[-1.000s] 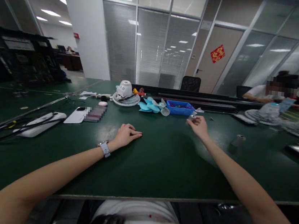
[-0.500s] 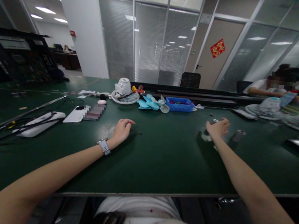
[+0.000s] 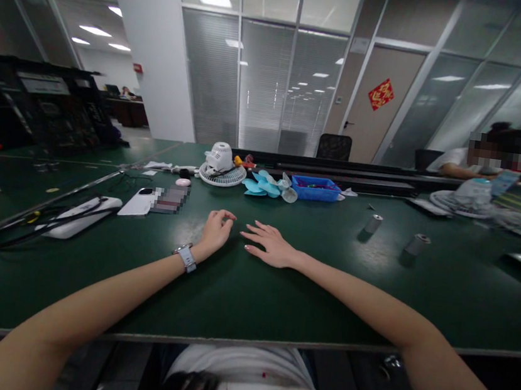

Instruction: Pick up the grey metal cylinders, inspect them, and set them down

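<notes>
My left hand, with a watch on its wrist, rests on the green table. Its fingers are curled and the thumb meets the fingertips; I cannot see anything in the pinch. My right hand lies flat just to its right, fingers spread on the table and holding nothing. Two small grey cylinders stand further right, apart from both hands.
At the back of the table are a white fan body on its grille, light blue fan blades and a blue tray. A white phone and a white device with black cables lie to the left. Another person sits far right.
My right hand carried a small grey cylinder to the right, left it standing on the table, then came back beside my left hand. My left hand's fingers lifted off the table and curled.
</notes>
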Available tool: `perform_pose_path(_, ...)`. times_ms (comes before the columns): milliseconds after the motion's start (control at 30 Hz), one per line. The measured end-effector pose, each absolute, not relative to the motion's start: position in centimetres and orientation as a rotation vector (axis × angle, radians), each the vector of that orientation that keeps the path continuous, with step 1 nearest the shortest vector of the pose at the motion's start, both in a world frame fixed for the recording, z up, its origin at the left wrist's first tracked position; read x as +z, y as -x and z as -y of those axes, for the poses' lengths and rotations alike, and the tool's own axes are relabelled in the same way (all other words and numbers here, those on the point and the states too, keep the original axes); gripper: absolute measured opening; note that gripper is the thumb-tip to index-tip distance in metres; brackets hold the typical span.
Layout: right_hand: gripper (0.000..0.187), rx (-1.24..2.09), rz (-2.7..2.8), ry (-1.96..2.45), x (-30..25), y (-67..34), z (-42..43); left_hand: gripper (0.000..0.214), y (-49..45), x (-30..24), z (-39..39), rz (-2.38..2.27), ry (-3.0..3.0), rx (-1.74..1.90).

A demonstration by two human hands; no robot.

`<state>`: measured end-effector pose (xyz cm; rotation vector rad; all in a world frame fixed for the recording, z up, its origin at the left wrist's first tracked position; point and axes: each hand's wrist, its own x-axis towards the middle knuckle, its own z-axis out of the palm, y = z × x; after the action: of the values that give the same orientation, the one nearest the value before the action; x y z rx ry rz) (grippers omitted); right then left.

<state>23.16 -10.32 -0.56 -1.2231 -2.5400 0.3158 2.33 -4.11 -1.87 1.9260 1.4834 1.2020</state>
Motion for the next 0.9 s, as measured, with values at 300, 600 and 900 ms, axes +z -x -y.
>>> perform_pose_path(300, 0.03, 0.045, 2.296, 1.181, -1.3, -25.1, 8.9, 0.021, -2.4, -1.6, 4.4, -1.481, -1.937, 1.15)
perform_pose_path(600, 0.032, -0.581, 1.646, 1.731, 3.2, -42.4, 8.8, 0.02, -2.4, -1.3, 4.7, -1.465, -1.944, 1.114)
perform_pose_path(900, 0.037, -0.511, 1.165, 2.219, 1.8, -51.5, 9.8, 0.019, -2.6, -1.2, 4.8, -1.476, -1.957, 1.109)
